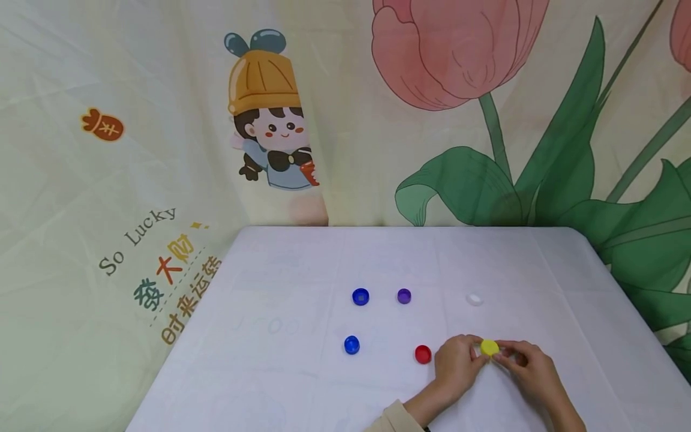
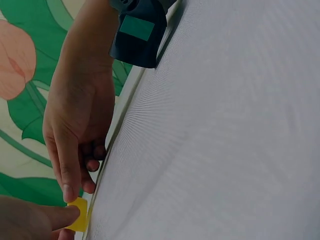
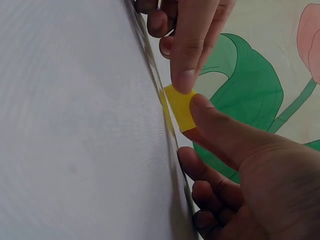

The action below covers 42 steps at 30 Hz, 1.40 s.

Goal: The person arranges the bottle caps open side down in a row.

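Both of my hands pinch a small round yellow cap [image 1: 489, 347] just above the white table, at the right of the head view. My left hand [image 1: 455, 363] has its thumb and a finger on the cap's left side. From the right, my right hand [image 1: 531, 369] grips the other side with thumb and finger. In the left wrist view, the left hand [image 2: 25, 218] meets the yellow cap [image 2: 77, 214] below the right hand [image 2: 82, 107]. The right wrist view shows the cap [image 3: 181, 107] between the right thumb and the left hand's fingertips. A red cap [image 1: 423, 354] lies left of the left hand.
On the white table [image 1: 281, 390] lie a blue cap [image 1: 360, 297], another blue cap [image 1: 352, 345], a purple cap [image 1: 404, 296] and a clear cap [image 1: 474, 299] beyond the hands. A printed curtain [image 1: 351, 120] hangs behind the table's far edge.
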Available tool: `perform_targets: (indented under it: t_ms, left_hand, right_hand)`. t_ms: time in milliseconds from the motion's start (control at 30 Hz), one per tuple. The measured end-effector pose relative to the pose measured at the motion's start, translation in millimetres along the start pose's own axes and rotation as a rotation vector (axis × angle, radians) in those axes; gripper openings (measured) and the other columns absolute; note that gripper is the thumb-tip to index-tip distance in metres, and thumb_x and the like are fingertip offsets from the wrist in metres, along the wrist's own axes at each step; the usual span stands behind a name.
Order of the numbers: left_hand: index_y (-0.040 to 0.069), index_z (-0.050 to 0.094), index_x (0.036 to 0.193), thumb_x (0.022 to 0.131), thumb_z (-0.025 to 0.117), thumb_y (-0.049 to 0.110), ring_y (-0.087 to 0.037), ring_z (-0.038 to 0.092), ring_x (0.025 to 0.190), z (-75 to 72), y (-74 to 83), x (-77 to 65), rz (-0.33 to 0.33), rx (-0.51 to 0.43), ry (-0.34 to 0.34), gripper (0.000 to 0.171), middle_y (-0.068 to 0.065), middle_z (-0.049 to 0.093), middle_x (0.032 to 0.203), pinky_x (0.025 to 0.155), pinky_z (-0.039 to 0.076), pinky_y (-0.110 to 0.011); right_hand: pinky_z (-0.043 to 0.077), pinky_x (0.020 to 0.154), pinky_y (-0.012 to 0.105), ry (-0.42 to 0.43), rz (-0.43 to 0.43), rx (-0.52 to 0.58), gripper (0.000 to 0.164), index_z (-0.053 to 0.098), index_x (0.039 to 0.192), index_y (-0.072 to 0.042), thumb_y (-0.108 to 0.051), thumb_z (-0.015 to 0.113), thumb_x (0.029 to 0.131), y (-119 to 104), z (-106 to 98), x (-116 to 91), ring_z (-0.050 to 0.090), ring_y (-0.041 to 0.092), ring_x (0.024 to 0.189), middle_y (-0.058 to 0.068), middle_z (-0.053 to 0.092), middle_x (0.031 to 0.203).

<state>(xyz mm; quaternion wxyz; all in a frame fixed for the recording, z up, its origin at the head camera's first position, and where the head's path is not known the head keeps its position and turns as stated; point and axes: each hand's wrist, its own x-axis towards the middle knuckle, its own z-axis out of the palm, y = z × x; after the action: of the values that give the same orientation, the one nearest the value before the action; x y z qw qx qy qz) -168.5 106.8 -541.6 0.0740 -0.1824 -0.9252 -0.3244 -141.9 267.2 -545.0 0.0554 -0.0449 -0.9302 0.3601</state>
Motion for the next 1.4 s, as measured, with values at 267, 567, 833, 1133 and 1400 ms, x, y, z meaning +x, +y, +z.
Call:
perform_targets:
  t_ms: [267, 567, 833, 1133, 1400]
  left_hand:
    - [0.026, 0.071, 0.098, 0.076, 0.074, 0.036, 0.004, 0.039, 0.059, -0.6, -1.8, -1.9, 0.049, 0.090, 0.005, 0.024, 0.020, 0.039, 0.058, 0.047, 0.025, -0.013]
    - [0.023, 0.069, 0.105, 0.073, 0.076, 0.039, 0.003, 0.041, 0.060, -5.2, -0.1, -3.2, 0.078, 0.167, 0.022, 0.037, 0.018, 0.040, 0.061, 0.047, 0.026, -0.012]
    - [0.018, 0.066, 0.112, 0.073, 0.077, 0.033, -0.001, 0.044, 0.065, -44.6, -2.8, 0.2, 0.157, 0.127, 0.069, 0.042, 0.014, 0.045, 0.066, 0.050, 0.029, -0.009]
    - [0.012, 0.062, 0.115, 0.078, 0.074, 0.023, -0.002, 0.042, 0.061, -99.3, -39.2, -2.3, 0.138, -0.138, 0.195, 0.040, 0.007, 0.051, 0.069, 0.053, 0.033, -0.011]
    - [0.010, 0.064, 0.113, 0.080, 0.073, 0.019, -0.007, 0.046, 0.055, -107.8, -76.2, -9.6, 0.037, -0.338, 0.246, 0.035, 0.001, 0.053, 0.068, 0.049, 0.038, -0.016]
  right_hand:
    - [0.036, 0.057, 0.025, 0.017, -0.008, -0.037, 0.035, 0.070, 0.102, -0.004, -0.024, 0.077, 0.075, 1, 2, -1, 0.044, 0.013, 0.069, 0.000, 0.058, 0.080]
    - [0.042, 0.060, 0.023, 0.039, -0.004, -0.020, 0.038, 0.069, 0.105, -0.006, -0.021, 0.079, 0.071, 2, 3, -2, 0.049, 0.012, 0.071, 0.000, 0.058, 0.082]
    - [0.041, 0.059, 0.023, 0.059, -0.032, -0.026, 0.038, 0.068, 0.107, -0.009, -0.019, 0.079, 0.072, -2, -1, -3, 0.047, 0.012, 0.071, 0.000, 0.057, 0.083]
    - [0.035, 0.056, 0.022, 0.213, -0.177, 0.053, 0.027, 0.070, 0.103, -0.015, -0.021, 0.076, 0.077, -31, -5, -5, 0.043, 0.005, 0.070, -0.006, 0.057, 0.081]
    - [0.030, 0.060, 0.025, 0.224, -0.258, 0.222, 0.024, 0.070, 0.099, -0.017, -0.015, 0.076, 0.076, -60, 19, 0, 0.044, 0.007, 0.070, -0.009, 0.057, 0.078]
